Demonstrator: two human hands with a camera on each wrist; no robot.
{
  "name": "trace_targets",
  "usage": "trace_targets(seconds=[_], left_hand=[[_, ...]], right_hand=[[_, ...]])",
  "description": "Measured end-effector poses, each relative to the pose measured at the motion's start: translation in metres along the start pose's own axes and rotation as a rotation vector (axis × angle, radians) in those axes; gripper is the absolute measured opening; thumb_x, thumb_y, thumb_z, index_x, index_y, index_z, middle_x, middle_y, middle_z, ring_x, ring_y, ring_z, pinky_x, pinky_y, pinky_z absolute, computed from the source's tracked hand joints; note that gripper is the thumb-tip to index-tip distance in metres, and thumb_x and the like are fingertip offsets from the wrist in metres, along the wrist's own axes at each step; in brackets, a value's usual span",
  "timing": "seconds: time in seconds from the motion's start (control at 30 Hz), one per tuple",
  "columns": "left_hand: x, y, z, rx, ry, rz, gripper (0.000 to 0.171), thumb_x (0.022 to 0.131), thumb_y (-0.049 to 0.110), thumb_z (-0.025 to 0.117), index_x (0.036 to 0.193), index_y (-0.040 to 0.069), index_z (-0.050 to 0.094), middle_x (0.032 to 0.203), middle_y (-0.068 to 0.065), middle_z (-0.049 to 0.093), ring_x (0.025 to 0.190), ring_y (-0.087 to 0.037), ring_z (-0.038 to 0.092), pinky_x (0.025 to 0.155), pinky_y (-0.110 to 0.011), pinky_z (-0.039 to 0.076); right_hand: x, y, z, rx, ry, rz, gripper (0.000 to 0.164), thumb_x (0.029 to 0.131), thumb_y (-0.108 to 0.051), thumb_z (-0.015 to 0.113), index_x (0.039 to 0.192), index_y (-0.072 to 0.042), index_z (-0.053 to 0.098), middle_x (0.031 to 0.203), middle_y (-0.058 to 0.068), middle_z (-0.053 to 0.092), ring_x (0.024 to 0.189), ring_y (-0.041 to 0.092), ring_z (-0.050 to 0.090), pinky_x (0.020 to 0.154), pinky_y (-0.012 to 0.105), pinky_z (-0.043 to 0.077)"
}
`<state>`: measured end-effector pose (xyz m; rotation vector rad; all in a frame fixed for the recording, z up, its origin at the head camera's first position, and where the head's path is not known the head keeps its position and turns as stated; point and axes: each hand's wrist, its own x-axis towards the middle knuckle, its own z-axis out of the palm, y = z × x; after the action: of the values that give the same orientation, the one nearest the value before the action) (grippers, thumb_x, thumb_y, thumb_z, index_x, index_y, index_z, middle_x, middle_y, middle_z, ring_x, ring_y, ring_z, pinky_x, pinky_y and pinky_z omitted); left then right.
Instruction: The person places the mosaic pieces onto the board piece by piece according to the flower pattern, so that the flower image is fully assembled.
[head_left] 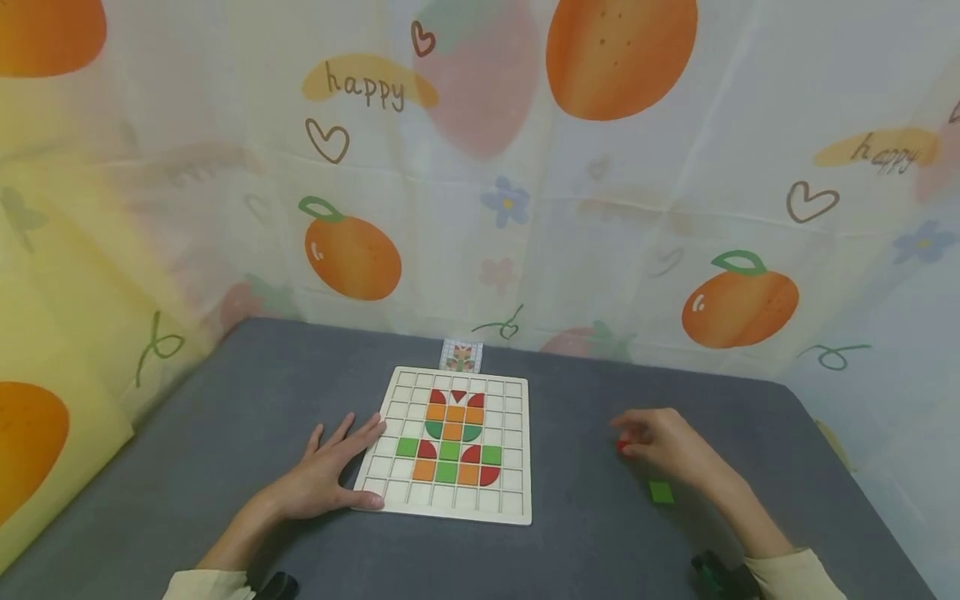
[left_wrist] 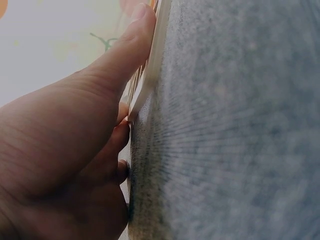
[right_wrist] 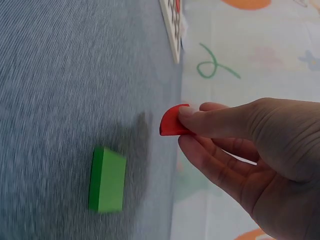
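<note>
Between the thumb and fingers of my right hand (head_left: 663, 442) is a red quarter-round block (right_wrist: 172, 121), pinched above the table. A green square block (right_wrist: 108, 180) lies on the cloth just below that hand. My left hand (head_left: 322, 475) rests with spread fingers at the left edge of a white grid board (head_left: 517, 450), its thumb on the near left corner. Red, orange and green pieces fill the board's middle cells in a flower-like pattern, with orange squares (head_left: 452, 432) at its centre and a red triangle (head_left: 458, 396) at its top.
Behind the board lies a small pattern card (head_left: 461, 357) showing a similar flower. The grey tablecloth (head_left: 577, 533) reaches back to a hanging curtain (head_left: 592, 275) printed with oranges. Dark straps (head_left: 712, 575) sit around the wrists.
</note>
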<state>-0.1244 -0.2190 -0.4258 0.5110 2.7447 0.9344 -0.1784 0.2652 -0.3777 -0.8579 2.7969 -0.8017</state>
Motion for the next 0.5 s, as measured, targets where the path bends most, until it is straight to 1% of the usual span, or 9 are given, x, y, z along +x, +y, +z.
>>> trace_targets(seconds=[0.3, 0.5], left_hand=[[0.001, 0.000, 0.001, 0.007, -0.004, -0.002, 0.107, 0.070, 0.055, 0.080, 0.154, 0.010, 0.031, 0.160, -0.016, 0.024, 0.145, -0.051, 0.003, 0.106, -0.070, -0.010], [0.000, -0.002, 0.000, 0.010, 0.003, 0.002, 0.108, 0.070, 0.056, 0.080, 0.154, 0.009, 0.031, 0.160, -0.016, 0.024, 0.145, -0.051, 0.004, 0.106, -0.070, -0.010]], right_hand=[[0.016, -0.013, 0.010, -0.007, -0.008, -0.042, 0.030, 0.082, 0.001, 0.074, 0.112, 0.003, 0.069, 0.088, 0.000, 0.070, 0.078, 0.014, 0.068, 0.067, 0.026, 0.055], [0.026, -0.021, 0.019, -0.026, 0.014, -0.073, 0.030, 0.081, 0.002, 0.075, 0.110, 0.003, 0.070, 0.091, 0.005, 0.071, 0.079, 0.015, 0.067, 0.069, 0.028, 0.056]])
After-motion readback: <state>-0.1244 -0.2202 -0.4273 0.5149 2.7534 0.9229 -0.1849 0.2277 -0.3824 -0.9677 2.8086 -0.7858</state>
